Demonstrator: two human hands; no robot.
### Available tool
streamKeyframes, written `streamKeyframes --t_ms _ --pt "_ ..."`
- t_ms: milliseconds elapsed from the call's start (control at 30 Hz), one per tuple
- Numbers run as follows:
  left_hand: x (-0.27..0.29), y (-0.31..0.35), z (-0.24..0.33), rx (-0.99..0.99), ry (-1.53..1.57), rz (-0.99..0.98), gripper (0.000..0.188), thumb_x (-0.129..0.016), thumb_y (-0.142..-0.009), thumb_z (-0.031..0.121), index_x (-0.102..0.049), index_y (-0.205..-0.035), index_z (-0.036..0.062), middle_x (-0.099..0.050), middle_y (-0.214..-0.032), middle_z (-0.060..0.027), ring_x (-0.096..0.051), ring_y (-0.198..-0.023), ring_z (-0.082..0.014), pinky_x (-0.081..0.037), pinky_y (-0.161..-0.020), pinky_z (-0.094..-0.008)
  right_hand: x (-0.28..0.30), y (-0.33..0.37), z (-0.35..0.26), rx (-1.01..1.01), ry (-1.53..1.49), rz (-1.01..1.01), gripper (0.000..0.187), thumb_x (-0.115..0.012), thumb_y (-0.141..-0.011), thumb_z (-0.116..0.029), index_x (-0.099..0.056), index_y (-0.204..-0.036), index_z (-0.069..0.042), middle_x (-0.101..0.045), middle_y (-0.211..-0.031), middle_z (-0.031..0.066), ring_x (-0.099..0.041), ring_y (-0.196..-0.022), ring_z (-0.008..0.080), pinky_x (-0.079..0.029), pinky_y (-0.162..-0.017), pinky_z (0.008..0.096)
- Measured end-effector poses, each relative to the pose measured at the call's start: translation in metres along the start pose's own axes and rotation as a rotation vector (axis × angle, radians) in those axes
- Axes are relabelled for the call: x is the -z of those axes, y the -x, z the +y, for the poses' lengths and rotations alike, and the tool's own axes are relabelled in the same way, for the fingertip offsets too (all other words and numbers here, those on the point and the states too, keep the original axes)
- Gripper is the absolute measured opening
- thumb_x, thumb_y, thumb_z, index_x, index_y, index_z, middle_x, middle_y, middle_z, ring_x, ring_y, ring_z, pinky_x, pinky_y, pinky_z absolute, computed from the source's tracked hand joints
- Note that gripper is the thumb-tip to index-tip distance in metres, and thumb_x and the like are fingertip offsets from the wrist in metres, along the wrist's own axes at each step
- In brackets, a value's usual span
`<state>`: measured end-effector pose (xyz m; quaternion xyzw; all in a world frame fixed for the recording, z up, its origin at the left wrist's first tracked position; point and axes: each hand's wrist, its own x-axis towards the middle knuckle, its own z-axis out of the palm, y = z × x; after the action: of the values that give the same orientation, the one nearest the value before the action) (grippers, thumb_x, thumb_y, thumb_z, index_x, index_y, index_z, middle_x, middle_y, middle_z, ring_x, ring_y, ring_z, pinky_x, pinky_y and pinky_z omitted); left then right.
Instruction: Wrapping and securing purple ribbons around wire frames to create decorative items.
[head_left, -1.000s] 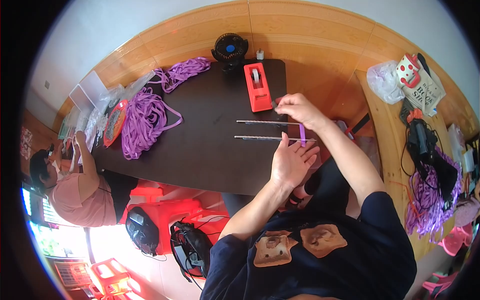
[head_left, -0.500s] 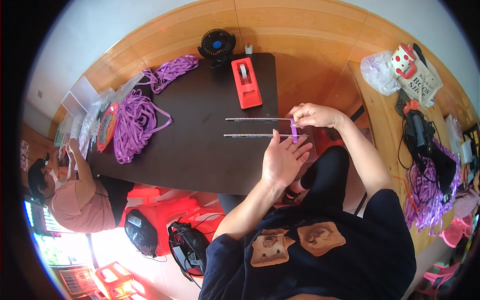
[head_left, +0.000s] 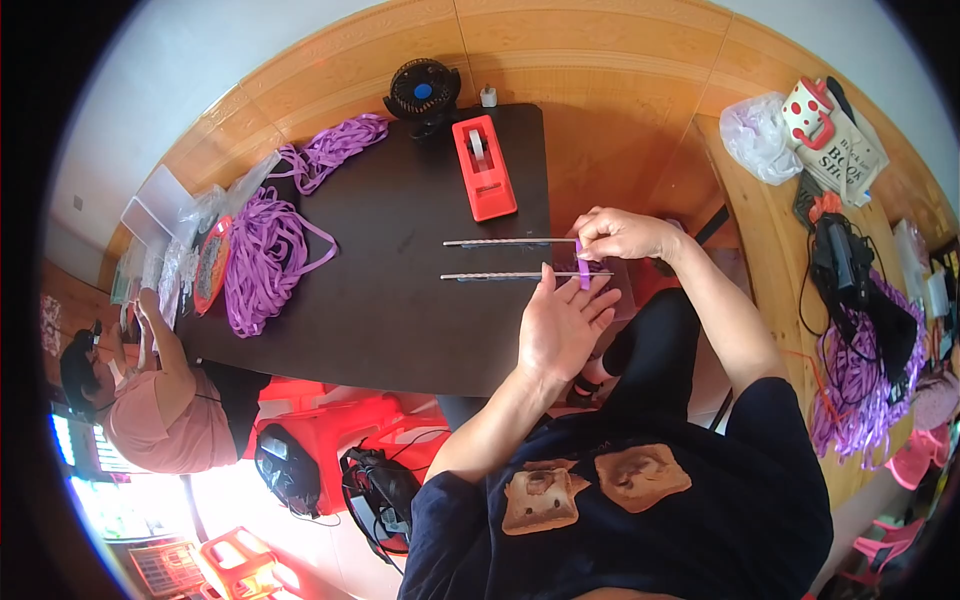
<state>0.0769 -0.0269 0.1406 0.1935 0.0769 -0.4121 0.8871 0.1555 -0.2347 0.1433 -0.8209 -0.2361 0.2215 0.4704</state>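
Two thin metal rods, a far rod [head_left: 500, 241] and a near rod [head_left: 490, 276], stick out side by side past the right edge of the dark table [head_left: 400, 335]. A short purple ribbon [head_left: 584, 270] spans them near their right ends. My right hand [head_left: 632, 236] is closed, pinching the ribbon at the far rod. Palm up, my left hand [head_left: 556, 335] lies beside the near rod, its fingers stretched out under the ribbon and its thumb up against the rod. Whether the left fingertips touch the ribbon is hard to see.
A red tape dispenser [head_left: 484, 185] and a black fan [head_left: 422, 92] stand at the back. Purple ribbon heaps [head_left: 265, 260] and a red basket [head_left: 211, 265] lie on the left, near a co-worker [head_left: 160, 420]. On the right is a wooden bench [head_left: 760, 235] with bags, a mug and more ribbon.
The table and its things sit slightly further left in the picture. My hands keep nearly the same pose at the rods. The co-worker's arms have shifted a little.
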Motion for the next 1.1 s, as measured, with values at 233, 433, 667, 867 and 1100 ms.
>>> streamKeyframes --t_ms 233,433,667,867,1100 --pt "-0.002 0.001 0.0 -0.002 -0.002 0.015 0.08 -0.035 -0.097 0.054 -0.013 -0.145 -0.0057 -0.034 -0.142 -0.0212 -0.04 -0.127 -0.0343 -0.037 -0.1 -0.0398 -0.011 -0.008 -0.001 -0.011 0.126 0.201 0.03 -0.064 -0.074 -0.012 -0.047 -0.052 -0.001 -0.05 -0.057 0.0072 -0.051 -0.066 0.0181 -0.039 -0.064 0.0348" --pt "-0.003 0.001 0.001 0.0 0.008 0.019 0.075 -0.036 -0.097 0.054 -0.025 -0.14 -0.0065 -0.039 -0.136 -0.0191 -0.042 -0.124 -0.0325 -0.037 -0.098 -0.0388 -0.038 -0.008 -0.05 -0.366 0.617 0.416 0.027 -0.066 -0.06 -0.023 -0.05 -0.048 -0.005 -0.056 -0.055 0.0057 -0.055 -0.073 0.0259 -0.036 -0.066 0.042" --pt "-0.002 -0.001 0.001 0.013 0.066 -0.002 0.062 -0.039 -0.097 0.048 -0.039 -0.128 -0.0063 -0.049 -0.121 -0.0158 -0.05 -0.108 -0.0282 -0.039 -0.094 -0.0377 -0.057 -0.009 -0.059 -0.437 0.968 0.595 0.02 -0.063 -0.066 -0.023 -0.066 -0.06 -0.004 -0.063 -0.064 0.01 -0.057 -0.079 0.0276 -0.036 -0.07 0.0449" --pt "0.0 -0.001 0.001 0.02 0.068 -0.031 0.059 -0.041 -0.096 0.045 -0.041 -0.126 -0.0055 -0.051 -0.116 -0.0151 -0.051 -0.104 -0.026 -0.039 -0.092 -0.036 -0.061 -0.002 -0.065 -0.402 0.99 0.641 0.037 -0.067 -0.075 -0.037 -0.066 -0.06 -0.004 -0.064 -0.065 0.0124 -0.058 -0.076 0.0273 -0.035 -0.07 0.0444" --pt "0.0 -0.001 0.0 0.017 0.066 -0.02 0.058 -0.042 -0.096 0.045 -0.042 -0.125 -0.0043 -0.051 -0.117 -0.0142 -0.05 -0.103 -0.0245 -0.039 -0.092 -0.0361 -0.065 0.002 -0.068 -0.393 1.042 0.647 0.036 -0.067 -0.076 -0.04 -0.068 -0.062 -0.006 -0.063 -0.062 0.0102 -0.056 -0.075 0.0256 -0.032 -0.068 0.043"
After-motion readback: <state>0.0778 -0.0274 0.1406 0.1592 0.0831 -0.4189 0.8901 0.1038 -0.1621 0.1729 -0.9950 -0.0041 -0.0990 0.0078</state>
